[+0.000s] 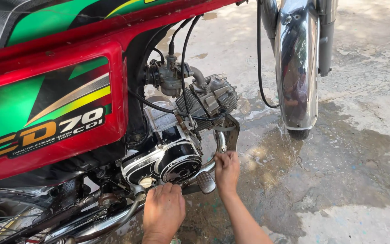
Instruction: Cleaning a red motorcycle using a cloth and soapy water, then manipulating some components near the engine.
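Observation:
A red motorcycle with a green and yellow striped side panel point(50, 108) fills the left. Its small engine point(195, 99) and round black side cover point(179, 165) sit in the middle. My left hand point(162, 211) is curled under the engine case, fingers closed near a small bolt and the lower frame bar. My right hand point(226, 171) is closed around the lower end of the bent chrome guard bar point(222, 142) beside the engine, just right of the ribbed foot pedal point(206, 181). What the left fingers hold is hidden.
The chromed front mudguard point(298, 63) and tyre point(299, 133) stand at upper right. Black cables point(260, 68) hang between frame and fork. The spoked rear wheel point(1, 217) shows at lower left. Wet, stained concrete floor point(348, 180) spreads right.

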